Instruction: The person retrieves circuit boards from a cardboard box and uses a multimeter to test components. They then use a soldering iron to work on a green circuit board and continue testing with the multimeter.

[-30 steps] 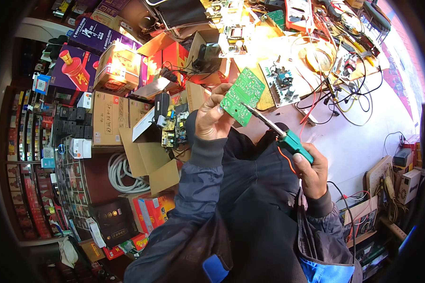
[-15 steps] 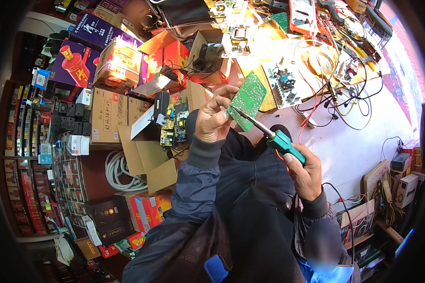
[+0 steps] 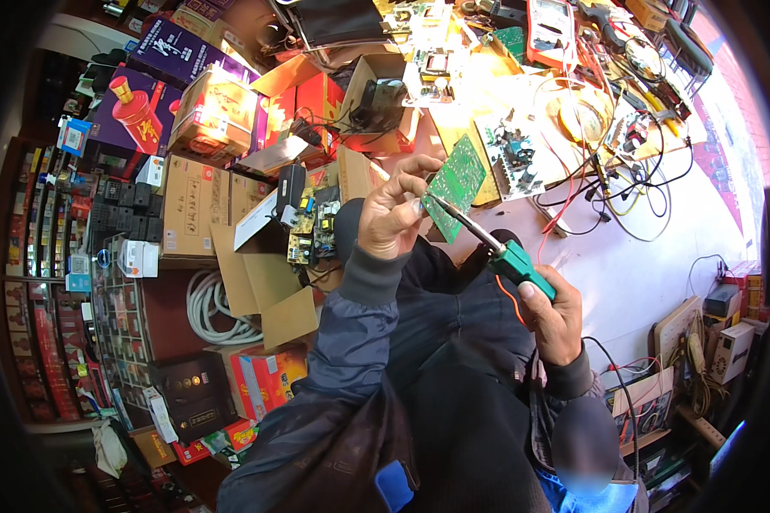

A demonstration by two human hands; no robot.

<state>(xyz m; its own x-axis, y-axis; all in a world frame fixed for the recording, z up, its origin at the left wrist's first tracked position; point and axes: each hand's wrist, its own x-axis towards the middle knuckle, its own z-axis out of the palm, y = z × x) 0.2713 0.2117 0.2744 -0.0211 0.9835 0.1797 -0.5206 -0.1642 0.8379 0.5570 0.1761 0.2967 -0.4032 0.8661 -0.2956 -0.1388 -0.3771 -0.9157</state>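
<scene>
Printed circuit board [image 3: 457, 190], green with its solder side showing, is held up above the person's lap. Left hand [image 3: 392, 215] pinches its left edge between thumb and bent fingers; right hand [image 3: 558, 315] is closed around the green handle of a soldering iron [image 3: 517, 267]. Compared with a second earlier, the board is turned more edge-on and the iron's tip has shifted from its middle to the left margin, beside the thumb; whether it touches cannot be told. Work is thus judged to centre on that margin, with little clearance for the thumb. Beyond the board's upper right lies a component-laden circuit board [image 3: 512, 156]; an opened cardboard box [image 3: 269, 291] flanks the left forearm, and room for withdrawing the iron appears rightward, over the pale surface [image 3: 603, 261].
</scene>
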